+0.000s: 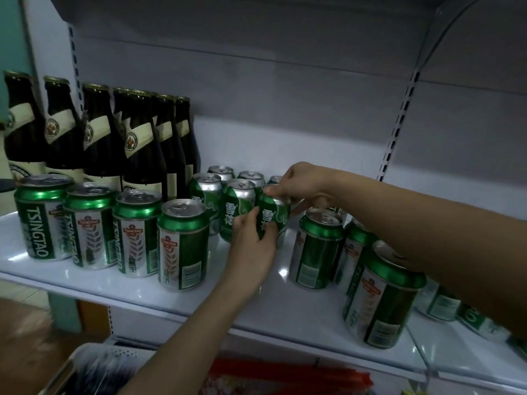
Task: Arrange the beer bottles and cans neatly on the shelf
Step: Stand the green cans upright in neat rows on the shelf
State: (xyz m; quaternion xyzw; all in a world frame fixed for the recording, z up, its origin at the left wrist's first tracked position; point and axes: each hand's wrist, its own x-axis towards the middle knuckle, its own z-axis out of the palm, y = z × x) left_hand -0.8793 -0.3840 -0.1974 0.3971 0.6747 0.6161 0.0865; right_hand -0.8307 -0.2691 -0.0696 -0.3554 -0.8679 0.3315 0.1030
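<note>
Both my hands are on one green and silver Snow beer can [273,213] in the middle of the white shelf [142,283]. My left hand [252,246] grips its lower side from the front. My right hand [302,183] pinches its top rim from above. The can stands at the right end of a group of several matching Snow cans [239,201]. A row of several green Tsingtao cans [134,232] stands along the front left. Behind them are several dark beer bottles [137,143] with cream labels.
More Tsingtao cans [316,249] stand loosely at the right, one large and close [382,297], some partly hidden under my right forearm. The shelf's back panel and slotted uprights [396,132] enclose the rear. A lower shelf with red packages [285,377] shows below.
</note>
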